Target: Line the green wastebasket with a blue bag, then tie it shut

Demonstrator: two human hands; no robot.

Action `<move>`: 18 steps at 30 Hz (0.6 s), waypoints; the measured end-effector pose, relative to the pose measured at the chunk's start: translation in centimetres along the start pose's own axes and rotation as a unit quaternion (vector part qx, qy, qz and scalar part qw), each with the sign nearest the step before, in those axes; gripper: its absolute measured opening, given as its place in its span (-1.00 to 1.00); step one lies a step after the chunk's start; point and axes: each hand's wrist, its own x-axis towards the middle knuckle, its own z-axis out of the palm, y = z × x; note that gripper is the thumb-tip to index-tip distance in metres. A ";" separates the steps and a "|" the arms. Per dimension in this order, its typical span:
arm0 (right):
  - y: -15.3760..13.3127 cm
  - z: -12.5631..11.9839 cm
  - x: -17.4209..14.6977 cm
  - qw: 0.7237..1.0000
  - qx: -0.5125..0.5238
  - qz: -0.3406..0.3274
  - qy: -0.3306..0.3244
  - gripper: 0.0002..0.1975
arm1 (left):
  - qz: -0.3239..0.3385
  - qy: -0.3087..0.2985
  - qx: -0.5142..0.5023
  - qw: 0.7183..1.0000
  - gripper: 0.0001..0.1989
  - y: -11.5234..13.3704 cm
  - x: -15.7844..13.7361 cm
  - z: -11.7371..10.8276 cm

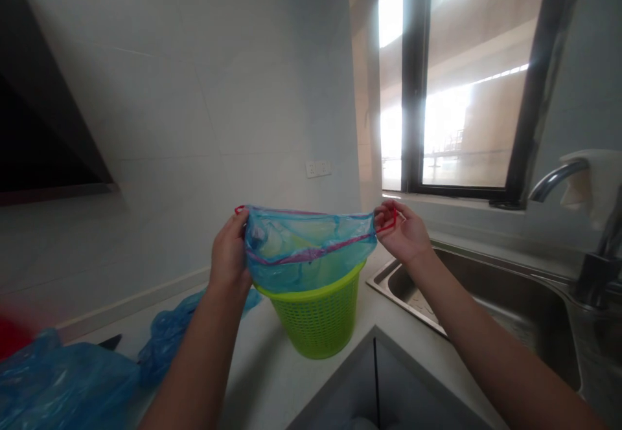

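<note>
**Blue bag being held open over a green basket**

The left hand is gripping the left edge of a translucent blue drawstring bag, fingers curled shut around the rim and the red drawstring loop there. The right hand is pinching the opposite edge, its fingers closing on the other red loop. Between the two hands the bag's mouth is stretching sideways, so its long axis is running left to right, roughly level, with the opening facing up and the body sagging downward.

The bag is hanging just above and partly inside a green mesh basket, which is standing upright on the pale countertop. More crumpled blue plastic is lying on the counter to the left. A steel sink is sitting to the right, with a tap arching over it, and a dark-framed window is glowing behind.
</note>
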 end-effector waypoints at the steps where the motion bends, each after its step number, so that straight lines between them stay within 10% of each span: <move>1: -0.1 -0.1 0.1 1.000 0.005 0.004 0.001 -0.88 | -0.001 0.018 -0.012 1.000 -0.90 0.0 0.1 0.1; 10: -0.2 -0.5 0.2 0.998 0.024 0.028 0.042 -0.68 | -0.066 0.085 -0.175 0.979 -0.75 2.0 1.3 -0.6; 18: 1.4 -1.1 0.4 0.953 -0.265 -0.118 0.082 -0.74 | 0.013 0.024 -0.081 0.996 -0.82 1.4 -0.1 0.4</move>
